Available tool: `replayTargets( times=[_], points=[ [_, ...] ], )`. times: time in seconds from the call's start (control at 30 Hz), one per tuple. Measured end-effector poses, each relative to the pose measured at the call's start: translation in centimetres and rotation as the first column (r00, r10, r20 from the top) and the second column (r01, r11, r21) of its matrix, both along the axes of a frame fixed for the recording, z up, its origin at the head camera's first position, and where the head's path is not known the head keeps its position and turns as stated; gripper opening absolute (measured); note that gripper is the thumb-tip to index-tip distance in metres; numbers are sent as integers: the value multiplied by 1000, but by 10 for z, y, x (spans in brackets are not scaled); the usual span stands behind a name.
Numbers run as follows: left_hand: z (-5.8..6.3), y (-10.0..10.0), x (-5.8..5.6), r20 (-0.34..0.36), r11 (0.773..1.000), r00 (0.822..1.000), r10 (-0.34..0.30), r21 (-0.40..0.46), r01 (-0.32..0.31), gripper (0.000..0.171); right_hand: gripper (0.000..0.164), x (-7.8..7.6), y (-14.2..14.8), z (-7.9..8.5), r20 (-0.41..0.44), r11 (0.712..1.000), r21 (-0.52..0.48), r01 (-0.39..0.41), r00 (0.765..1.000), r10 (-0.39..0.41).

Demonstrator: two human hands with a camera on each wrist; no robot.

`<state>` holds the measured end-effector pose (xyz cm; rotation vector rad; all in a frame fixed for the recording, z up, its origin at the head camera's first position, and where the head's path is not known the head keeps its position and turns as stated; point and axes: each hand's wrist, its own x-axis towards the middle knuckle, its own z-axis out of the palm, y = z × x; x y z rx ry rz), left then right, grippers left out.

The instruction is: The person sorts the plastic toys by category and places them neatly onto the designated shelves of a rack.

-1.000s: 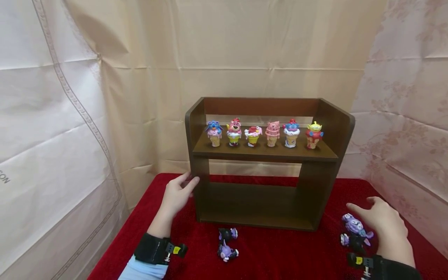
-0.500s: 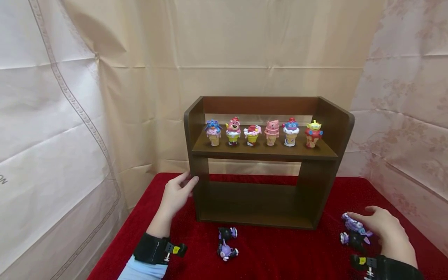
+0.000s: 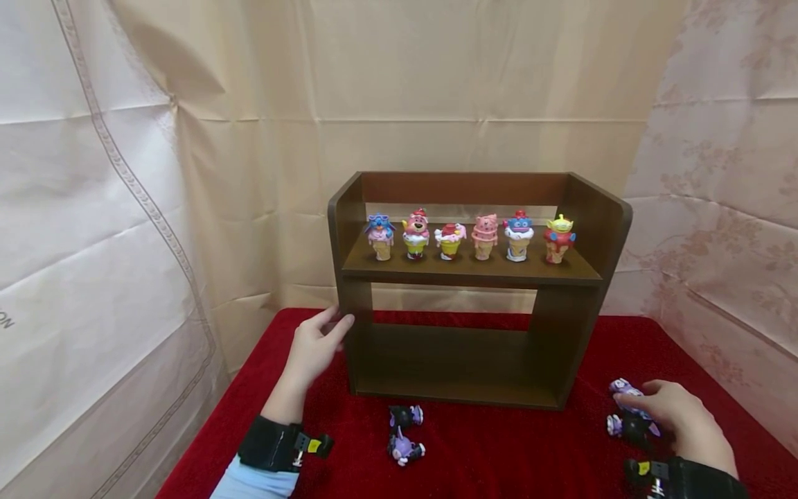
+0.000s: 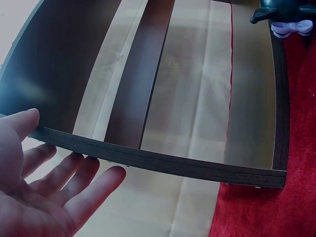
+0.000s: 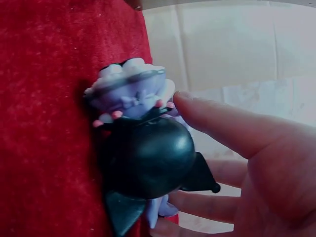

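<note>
My left hand (image 3: 316, 345) is at the left side of a dark brown shelf (image 3: 474, 277). In the left wrist view its thumb (image 4: 30, 119) lies at the board's edge, with the other fingers spread loosely along the outside. On the right, my right hand (image 3: 679, 412) reaches over a purple figurine (image 3: 623, 388) lying on the red cloth. Close in front of that lies a black-and-purple figurine (image 5: 153, 153). The right thumb (image 5: 217, 113) and fingers extend on either side of the pair, their fingers fairly straight; the purple one is mostly hidden behind the black one there.
Several ice-cream-cone figurines (image 3: 483, 239) stand in a row on the upper shelf board. Before the shelf lie another black figurine (image 3: 404, 416) and a purple one (image 3: 404, 447). Red cloth (image 3: 486, 450) covers the table; pale curtains (image 3: 474, 83) hang behind.
My right hand has come down and leftward onto the purple figurine, its thumb now across it. The left hand has stayed at the shelf's side.
</note>
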<state>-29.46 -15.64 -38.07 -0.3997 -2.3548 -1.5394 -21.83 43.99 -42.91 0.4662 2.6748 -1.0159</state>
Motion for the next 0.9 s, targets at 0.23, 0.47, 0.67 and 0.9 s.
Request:
replayTargets(
  times=[0.23, 0.47, 0.67, 0.9],
  points=[
    [0, 0, 0, 10, 1000, 1000, -9, 25, 9, 56, 102, -1, -4, -1, 10, 998, 61, 0, 1000, -1],
    [-1, 0, 0, 0, 1000, 1000, -1, 8, 1, 57, 103, -2, -12, 0, 40, 991, 130, 29, 999, -35],
    [0, 0, 1, 1, 1000, 1000, 2, 6, -2, 57, 98, -2, -10, -3, 26, 992, 125, 30, 999, -34],
    [0, 0, 1, 3, 1000, 1000, 8, 6, -8, 57, 98, -4, -7, -5, 8, 993, 109, 44, 999, -45]
  ],
)
